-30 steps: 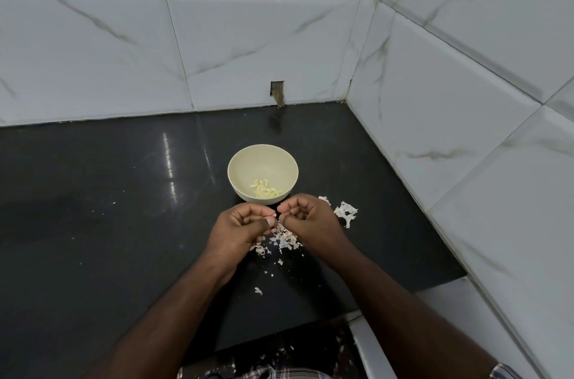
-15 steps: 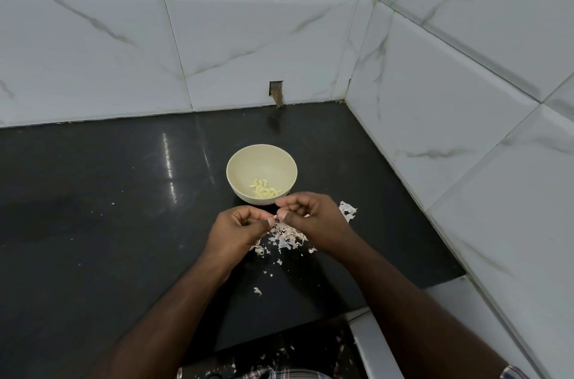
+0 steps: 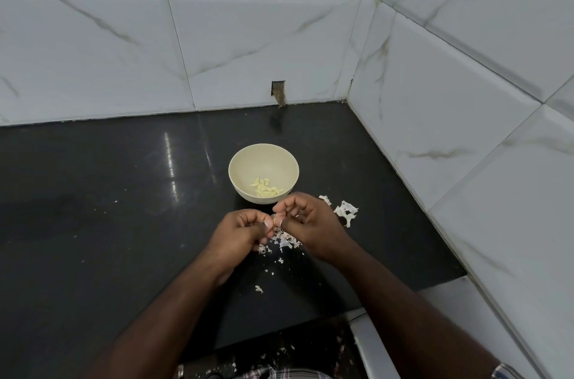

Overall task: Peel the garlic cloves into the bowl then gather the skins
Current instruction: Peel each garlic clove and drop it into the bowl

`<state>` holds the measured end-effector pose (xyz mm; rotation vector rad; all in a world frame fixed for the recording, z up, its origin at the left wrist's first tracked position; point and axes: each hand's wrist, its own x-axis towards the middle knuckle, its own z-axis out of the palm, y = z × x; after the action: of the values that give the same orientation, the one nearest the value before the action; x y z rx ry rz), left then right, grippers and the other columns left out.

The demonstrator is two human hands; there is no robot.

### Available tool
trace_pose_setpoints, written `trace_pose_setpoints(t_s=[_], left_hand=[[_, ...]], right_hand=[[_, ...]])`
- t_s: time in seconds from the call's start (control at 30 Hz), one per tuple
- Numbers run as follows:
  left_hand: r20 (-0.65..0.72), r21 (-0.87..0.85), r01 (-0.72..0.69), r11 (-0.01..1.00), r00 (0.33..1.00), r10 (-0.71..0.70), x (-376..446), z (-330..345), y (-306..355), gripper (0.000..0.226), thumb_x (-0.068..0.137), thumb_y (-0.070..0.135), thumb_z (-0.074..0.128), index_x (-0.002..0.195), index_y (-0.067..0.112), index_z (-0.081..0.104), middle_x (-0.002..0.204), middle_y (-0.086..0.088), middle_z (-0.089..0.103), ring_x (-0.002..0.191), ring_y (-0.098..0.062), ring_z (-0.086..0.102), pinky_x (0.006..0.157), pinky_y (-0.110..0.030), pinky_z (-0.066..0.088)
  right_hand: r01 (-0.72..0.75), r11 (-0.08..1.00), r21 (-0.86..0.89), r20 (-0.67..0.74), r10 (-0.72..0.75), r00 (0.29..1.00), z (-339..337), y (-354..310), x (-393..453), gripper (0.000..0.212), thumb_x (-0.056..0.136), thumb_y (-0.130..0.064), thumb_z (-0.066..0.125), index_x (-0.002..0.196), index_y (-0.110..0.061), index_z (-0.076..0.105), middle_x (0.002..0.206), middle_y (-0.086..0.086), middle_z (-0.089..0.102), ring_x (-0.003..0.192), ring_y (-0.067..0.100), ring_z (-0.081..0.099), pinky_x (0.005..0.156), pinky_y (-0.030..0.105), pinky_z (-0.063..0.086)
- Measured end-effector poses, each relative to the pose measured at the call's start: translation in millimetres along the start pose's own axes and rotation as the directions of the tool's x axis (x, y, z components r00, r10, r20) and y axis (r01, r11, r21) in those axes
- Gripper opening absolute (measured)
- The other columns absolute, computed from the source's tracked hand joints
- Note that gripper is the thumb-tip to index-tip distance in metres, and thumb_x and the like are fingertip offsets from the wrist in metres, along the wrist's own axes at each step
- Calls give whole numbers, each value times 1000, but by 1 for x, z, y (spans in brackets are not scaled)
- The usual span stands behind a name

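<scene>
A garlic clove is pinched between the curled fingers of the left hand and right hand. Just beyond them the bowl (peeled cloves inside) is seen; skins are scattered beneath.

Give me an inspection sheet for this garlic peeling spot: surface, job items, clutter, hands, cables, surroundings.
Surface: glossy black counter, flecked with skin bits.
Job's things: cream bowl holding peeled cloves; garlic skins heaped under the hands, a larger skin piece to the right.
Clutter: one stray skin flake nearer the person.
Hands: left hand and right hand meet just in front of the bowl, pinching a small clove between fingertips.
Cables: nothing seen.
Surroundings: white marbled wall tiles in a corner; a small notch at the wall's base.
</scene>
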<state>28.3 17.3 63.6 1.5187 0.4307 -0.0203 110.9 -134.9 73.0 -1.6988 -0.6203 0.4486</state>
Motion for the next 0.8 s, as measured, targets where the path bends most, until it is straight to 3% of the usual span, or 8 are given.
trace_pose_setpoints(t_s=[0.2, 0.33, 0.43, 0.63, 0.8], left_hand=[[40, -163, 106, 981, 994, -101, -2, 1, 1, 16, 97, 6, 59, 86, 5, 71, 70, -5, 63, 58, -8, 51, 55, -22, 38], [-26, -88, 39, 995, 999, -42, -1, 0, 2, 11, 92, 7, 65, 85, 5, 73, 69, -5, 65, 59, -8, 52, 54, -20, 39], [-14, -72, 29, 997, 999, -30, -2, 0, 0, 15, 94, 8, 63, 82, 7, 73, 71, -5, 65, 61, -8, 52, 54, -19, 40], [87, -263, 154, 952, 987, -136, -6, 1, 2, 20, 97, 6, 59, 81, 9, 71, 70, -5, 62, 59, -8, 51, 50, -18, 39], [-56, -123, -21, 992, 998, 14, -9, 6, 3, 4, 90, 6, 69, 89, 8, 72, 73, -5, 66, 62, -8, 57, 54, -18, 45]], right_hand=[[26, 1000, 0, -6, -26, 1000, 0, 2, -2, 22, 85, -1, 73, 93, -21, 70, 88, 10, 71, 79, 14, 64, 77, 29, 55], [-3, 1000, 11, 4, 3, 1000, 0, 1, -2, 20, 83, -4, 77, 93, -21, 72, 85, 0, 71, 79, 9, 65, 75, 25, 54], [-27, 997, 71, 12, 26, 1000, 0, 1, -3, 26, 81, 5, 77, 92, -18, 70, 84, 1, 70, 78, 7, 65, 73, 21, 53], [-12, 992, 122, -1, 13, 1000, -1, 0, -4, 26, 79, 8, 78, 93, -13, 70, 87, 14, 71, 80, 14, 66, 77, 26, 56], [-43, 992, 120, -40, 48, 998, -3, -1, -5, 24, 79, 7, 76, 91, -13, 71, 80, 9, 69, 75, 13, 63, 71, 24, 55]])
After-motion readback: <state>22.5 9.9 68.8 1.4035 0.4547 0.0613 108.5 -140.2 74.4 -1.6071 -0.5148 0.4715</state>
